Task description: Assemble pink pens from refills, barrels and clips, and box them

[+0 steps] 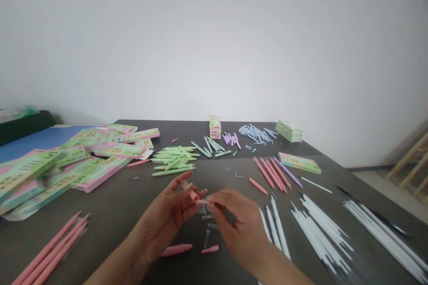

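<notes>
Near the middle of the table, my left hand has its fingers closed around a short pink pen part, its open end facing me. Between the thumb and forefinger of my right hand is a small pale piece, close to the pink part; whether they touch I cannot tell. Below my hands lie several small clear plastic pieces, a short pink piece and a pink pen barrel, partly hidden by my left wrist.
Pink pen barrels lie front left, flat cartons behind them. Green barrels, purple pieces and blue pieces are farther back. White refills spread on the right, with pink barrels beyond and stacked boxes behind.
</notes>
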Demonstrator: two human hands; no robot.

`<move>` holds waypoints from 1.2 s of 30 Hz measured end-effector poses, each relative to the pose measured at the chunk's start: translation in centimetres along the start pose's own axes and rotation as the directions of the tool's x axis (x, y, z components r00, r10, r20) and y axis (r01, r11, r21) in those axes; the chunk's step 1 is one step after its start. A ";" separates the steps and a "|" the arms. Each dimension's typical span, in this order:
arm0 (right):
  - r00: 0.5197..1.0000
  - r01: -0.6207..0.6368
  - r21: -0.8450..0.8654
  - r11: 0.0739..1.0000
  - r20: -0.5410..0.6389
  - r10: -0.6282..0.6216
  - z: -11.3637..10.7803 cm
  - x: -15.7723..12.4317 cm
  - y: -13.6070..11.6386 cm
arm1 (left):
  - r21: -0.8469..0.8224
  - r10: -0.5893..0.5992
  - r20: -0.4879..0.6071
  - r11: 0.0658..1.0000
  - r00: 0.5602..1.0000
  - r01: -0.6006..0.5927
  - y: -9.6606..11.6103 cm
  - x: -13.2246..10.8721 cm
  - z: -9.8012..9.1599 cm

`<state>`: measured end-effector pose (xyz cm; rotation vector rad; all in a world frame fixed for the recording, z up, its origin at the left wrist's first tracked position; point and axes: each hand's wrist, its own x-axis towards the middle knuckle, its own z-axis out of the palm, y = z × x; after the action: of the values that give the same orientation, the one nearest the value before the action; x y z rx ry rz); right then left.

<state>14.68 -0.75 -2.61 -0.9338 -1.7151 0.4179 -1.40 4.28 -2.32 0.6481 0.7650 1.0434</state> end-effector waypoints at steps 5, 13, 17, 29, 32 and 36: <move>0.999 0.021 -0.151 0.988 0.053 -0.013 -0.1 -0.1 0.2 | -0.009 -0.034 -0.055 0.999 0.998 0.034 -1.3 -0.1 0.4; 0.999 -0.040 -0.230 0.972 0.013 0.044 -1.2 0.3 0.9 | 0.302 -0.140 0.003 0.944 0.990 0.133 -1.8 -0.4 0.8; 0.988 -0.151 -0.109 0.982 0.018 0.154 -1.9 0.8 1.2 | 0.499 -0.218 0.074 0.853 0.973 0.154 -2.0 -0.1 0.7; 0.965 -0.056 -0.063 0.996 0.252 0.070 -2.5 1.2 0.2 | 0.799 0.109 0.407 0.439 0.907 -0.411 -1.8 -0.1 0.5; 0.964 -0.141 -0.129 0.982 0.209 0.166 -4.2 2.0 0.8 | 0.776 0.123 0.436 0.450 0.892 -0.442 -1.3 0.1 0.3; 0.861 -0.388 -0.536 0.750 0.081 0.503 -8.0 2.7 3.5 | 0.716 0.007 0.282 0.664 0.959 -0.215 -1.0 0.2 0.3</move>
<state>23.08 2.10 -0.38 -1.7694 -1.8295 0.3997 -0.61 4.04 -2.98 1.5342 0.9261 0.6973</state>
